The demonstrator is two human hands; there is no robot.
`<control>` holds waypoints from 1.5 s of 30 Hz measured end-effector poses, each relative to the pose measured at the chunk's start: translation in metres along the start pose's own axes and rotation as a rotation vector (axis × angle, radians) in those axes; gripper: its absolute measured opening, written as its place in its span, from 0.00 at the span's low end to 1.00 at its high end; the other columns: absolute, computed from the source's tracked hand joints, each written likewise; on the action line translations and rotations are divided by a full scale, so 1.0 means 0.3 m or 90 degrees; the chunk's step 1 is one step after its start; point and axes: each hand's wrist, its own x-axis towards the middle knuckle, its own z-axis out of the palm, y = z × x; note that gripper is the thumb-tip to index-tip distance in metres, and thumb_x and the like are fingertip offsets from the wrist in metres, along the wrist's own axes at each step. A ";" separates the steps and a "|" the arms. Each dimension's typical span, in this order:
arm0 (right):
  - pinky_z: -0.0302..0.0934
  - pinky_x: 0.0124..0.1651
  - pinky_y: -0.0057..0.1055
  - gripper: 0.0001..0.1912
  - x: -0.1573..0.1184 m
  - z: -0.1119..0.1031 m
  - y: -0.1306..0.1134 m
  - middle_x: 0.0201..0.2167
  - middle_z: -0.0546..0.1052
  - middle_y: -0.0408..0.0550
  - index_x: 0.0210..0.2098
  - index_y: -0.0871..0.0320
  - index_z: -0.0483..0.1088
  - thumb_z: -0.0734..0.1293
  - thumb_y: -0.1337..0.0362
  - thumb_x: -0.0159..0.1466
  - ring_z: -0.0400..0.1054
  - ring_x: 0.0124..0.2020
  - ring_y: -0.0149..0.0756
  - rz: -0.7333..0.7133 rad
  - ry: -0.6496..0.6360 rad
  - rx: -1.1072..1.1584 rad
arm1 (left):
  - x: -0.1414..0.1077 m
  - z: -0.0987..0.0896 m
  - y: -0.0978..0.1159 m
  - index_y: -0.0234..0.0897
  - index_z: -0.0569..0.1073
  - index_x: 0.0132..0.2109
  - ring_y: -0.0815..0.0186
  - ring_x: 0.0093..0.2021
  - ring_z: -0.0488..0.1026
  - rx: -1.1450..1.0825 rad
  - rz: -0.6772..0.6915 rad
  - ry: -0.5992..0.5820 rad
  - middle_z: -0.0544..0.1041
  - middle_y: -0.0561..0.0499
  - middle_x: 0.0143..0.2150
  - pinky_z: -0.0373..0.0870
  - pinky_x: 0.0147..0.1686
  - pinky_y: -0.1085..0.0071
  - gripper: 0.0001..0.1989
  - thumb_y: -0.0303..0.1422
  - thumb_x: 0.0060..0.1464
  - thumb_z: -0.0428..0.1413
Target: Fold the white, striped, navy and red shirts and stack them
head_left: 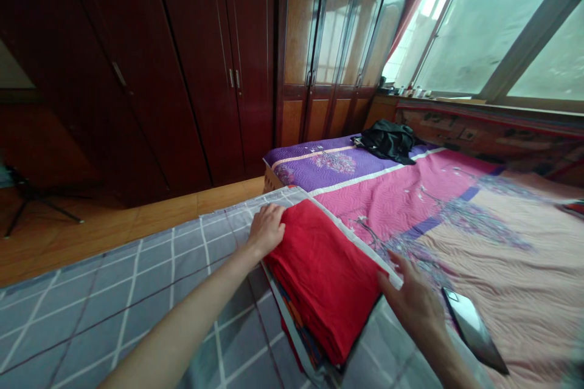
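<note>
A folded red cloth (326,267) lies on top of a stack of folded fabric, with grey and patterned layers showing along its near left side. My left hand (267,231) is closed at the stack's far left corner, its fingers curled against the red cloth. At the opposite, right-hand corner is my right hand (413,292). Its thumb touches the cloth's edge while the index finger stands apart from it. Some of its other fingers are hidden. Beneath the stack spreads a grey checked sheet (155,298) with white lines.
A phone-like dark, shiny slab (474,328) rests right of my right hand. The quilted purple, pink and peach bedspread (378,188) carries a black garment (387,140) farther back. Dark red wardrobes (219,73) stand beyond, windows (483,30) at right, a small tripod (34,197) at left.
</note>
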 end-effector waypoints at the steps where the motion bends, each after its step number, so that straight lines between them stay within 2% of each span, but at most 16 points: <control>1: 0.63 0.47 0.47 0.25 0.001 0.009 -0.026 0.44 0.73 0.56 0.50 0.59 0.66 0.60 0.53 0.56 0.69 0.44 0.49 -0.070 0.030 -0.024 | -0.015 0.014 0.037 0.39 0.70 0.52 0.58 0.57 0.62 0.036 0.058 0.002 0.69 0.46 0.55 0.54 0.59 0.61 0.19 0.26 0.52 0.53; 4: 0.59 0.55 0.44 0.23 0.008 0.075 -0.119 0.53 0.69 0.58 0.52 0.60 0.64 0.57 0.57 0.61 0.63 0.54 0.46 -0.248 0.008 -0.019 | -0.047 0.074 0.130 0.37 0.64 0.59 0.60 0.61 0.58 0.139 0.207 -0.026 0.64 0.46 0.62 0.51 0.62 0.61 0.20 0.30 0.59 0.47; 6: 0.55 0.59 0.44 0.25 0.011 0.146 -0.166 0.58 0.65 0.60 0.56 0.62 0.62 0.58 0.57 0.62 0.58 0.59 0.46 -0.318 -0.049 -0.047 | -0.054 0.120 0.150 0.37 0.61 0.62 0.59 0.65 0.52 0.177 0.228 -0.087 0.59 0.47 0.65 0.46 0.64 0.55 0.22 0.34 0.62 0.43; 9: 0.49 0.63 0.46 0.29 0.007 0.248 -0.183 0.62 0.60 0.61 0.59 0.67 0.59 0.57 0.56 0.64 0.51 0.64 0.47 -0.355 -0.131 -0.132 | -0.052 0.180 0.113 0.37 0.57 0.64 0.57 0.67 0.46 0.207 0.199 -0.159 0.54 0.47 0.67 0.40 0.64 0.50 0.25 0.40 0.64 0.39; 12: 0.44 0.65 0.48 0.30 -0.007 0.298 -0.163 0.64 0.56 0.56 0.61 0.65 0.58 0.55 0.53 0.66 0.44 0.66 0.47 -0.347 -0.154 -0.195 | -0.047 0.209 0.058 0.38 0.55 0.65 0.58 0.68 0.43 0.209 0.179 -0.154 0.52 0.48 0.68 0.35 0.65 0.51 0.28 0.45 0.63 0.38; 15: 0.42 0.65 0.48 0.31 -0.018 0.298 -0.148 0.65 0.54 0.52 0.63 0.63 0.57 0.52 0.50 0.66 0.40 0.67 0.48 -0.325 -0.151 -0.227 | -0.040 0.207 0.030 0.39 0.54 0.66 0.56 0.69 0.40 0.188 0.151 -0.146 0.50 0.47 0.69 0.31 0.64 0.48 0.31 0.49 0.61 0.38; 18: 0.41 0.65 0.47 0.33 -0.027 0.283 -0.146 0.66 0.52 0.53 0.63 0.63 0.55 0.51 0.48 0.66 0.40 0.67 0.49 -0.291 -0.151 -0.253 | -0.031 0.191 0.007 0.40 0.52 0.67 0.52 0.69 0.37 0.160 0.100 -0.129 0.47 0.47 0.70 0.33 0.63 0.46 0.33 0.51 0.60 0.40; 21: 0.43 0.64 0.48 0.36 -0.041 0.274 -0.139 0.65 0.52 0.58 0.63 0.65 0.55 0.52 0.46 0.65 0.44 0.66 0.52 -0.245 -0.142 -0.281 | -0.023 0.167 -0.034 0.40 0.51 0.67 0.47 0.68 0.42 0.139 0.022 -0.094 0.47 0.45 0.69 0.38 0.62 0.45 0.33 0.51 0.59 0.42; 25: 0.44 0.63 0.49 0.37 -0.053 0.261 -0.133 0.64 0.55 0.62 0.63 0.66 0.54 0.53 0.46 0.65 0.47 0.65 0.54 -0.219 -0.149 -0.300 | -0.039 0.128 -0.075 0.38 0.52 0.67 0.47 0.65 0.52 0.158 -0.052 -0.041 0.57 0.40 0.66 0.39 0.61 0.44 0.31 0.47 0.61 0.41; 27: 0.44 0.62 0.50 0.36 -0.034 0.253 -0.144 0.64 0.56 0.63 0.62 0.67 0.56 0.53 0.47 0.64 0.47 0.64 0.55 -0.232 -0.153 -0.300 | -0.071 0.115 -0.060 0.36 0.53 0.66 0.48 0.66 0.49 0.187 -0.056 0.001 0.56 0.40 0.66 0.36 0.62 0.45 0.30 0.45 0.62 0.41; 30: 0.44 0.63 0.49 0.31 0.044 0.259 -0.190 0.64 0.56 0.59 0.61 0.64 0.59 0.52 0.51 0.66 0.48 0.64 0.51 -0.299 -0.155 -0.266 | -0.145 0.122 0.001 0.35 0.51 0.67 0.51 0.68 0.41 0.198 -0.002 0.038 0.50 0.43 0.69 0.32 0.64 0.49 0.30 0.43 0.61 0.42; 32: 0.44 0.63 0.48 0.28 0.117 0.288 -0.237 0.64 0.56 0.56 0.62 0.62 0.57 0.50 0.55 0.67 0.48 0.65 0.46 -0.349 -0.184 -0.226 | -0.196 0.142 0.043 0.36 0.49 0.67 0.51 0.69 0.37 0.174 0.038 0.006 0.45 0.44 0.70 0.31 0.64 0.47 0.33 0.47 0.60 0.42; 35: 0.43 0.64 0.43 0.27 0.209 0.360 -0.299 0.64 0.57 0.51 0.62 0.60 0.56 0.49 0.56 0.68 0.48 0.65 0.42 -0.398 -0.259 -0.191 | -0.252 0.171 0.068 0.37 0.46 0.68 0.50 0.69 0.34 0.131 0.040 -0.051 0.42 0.44 0.70 0.32 0.64 0.45 0.38 0.52 0.58 0.42; 38: 0.43 0.63 0.44 0.29 0.251 0.423 -0.318 0.64 0.57 0.51 0.63 0.60 0.54 0.51 0.53 0.68 0.47 0.65 0.43 -0.390 -0.273 -0.193 | -0.276 0.179 0.049 0.35 0.45 0.68 0.51 0.69 0.33 0.119 0.016 -0.050 0.40 0.45 0.70 0.31 0.64 0.45 0.38 0.53 0.58 0.42; 40: 0.45 0.62 0.46 0.31 0.261 0.442 -0.310 0.65 0.55 0.54 0.64 0.62 0.53 0.51 0.51 0.67 0.48 0.65 0.46 -0.362 -0.261 -0.196 | -0.284 0.174 0.031 0.36 0.45 0.68 0.51 0.69 0.32 0.117 0.010 -0.042 0.39 0.46 0.70 0.31 0.64 0.46 0.38 0.52 0.58 0.42; 45: 0.50 0.58 0.42 0.27 0.274 0.430 -0.304 0.61 0.62 0.58 0.61 0.60 0.57 0.51 0.53 0.68 0.56 0.61 0.45 -0.304 -0.236 -0.189 | -0.307 0.161 0.010 0.39 0.45 0.68 0.49 0.69 0.32 0.120 -0.021 -0.030 0.38 0.46 0.70 0.31 0.64 0.45 0.36 0.51 0.59 0.43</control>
